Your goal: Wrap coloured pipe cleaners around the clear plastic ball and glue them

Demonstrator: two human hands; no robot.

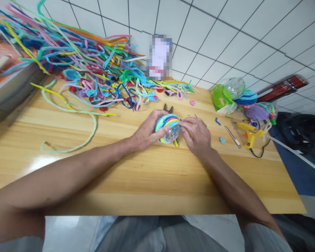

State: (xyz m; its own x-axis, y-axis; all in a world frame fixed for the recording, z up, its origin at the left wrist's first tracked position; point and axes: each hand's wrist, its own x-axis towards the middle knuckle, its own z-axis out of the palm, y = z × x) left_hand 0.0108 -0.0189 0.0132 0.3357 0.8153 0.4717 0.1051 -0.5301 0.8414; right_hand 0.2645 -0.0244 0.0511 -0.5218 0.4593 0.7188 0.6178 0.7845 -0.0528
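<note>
A round clear plastic ball (pixel 173 133), partly wrapped in rows of light blue, green, yellow, pink and dark blue pipe cleaner, is held over the table. My left hand (pixel 148 130) grips it from the left, thumb across its front. At its right edge, my right hand (pixel 198 134) has thumb and fingers pinched together; anything between them is too small to make out. Behind the ball, the dark jaws of a pair of pliers (pixel 168 108) stick out, and a bit of yellow shows beneath it.
A big heap of pipe cleaners (pixel 89 66) lies back left, near loose green strands (pixel 94 126). A phone (pixel 159 57) leans against the tiled wall. To the right are a yellow glue gun (pixel 249 133), a pen-like tool (pixel 232 137), a blue piece (pixel 222 140) and wrapped balls (pixel 246 98).
</note>
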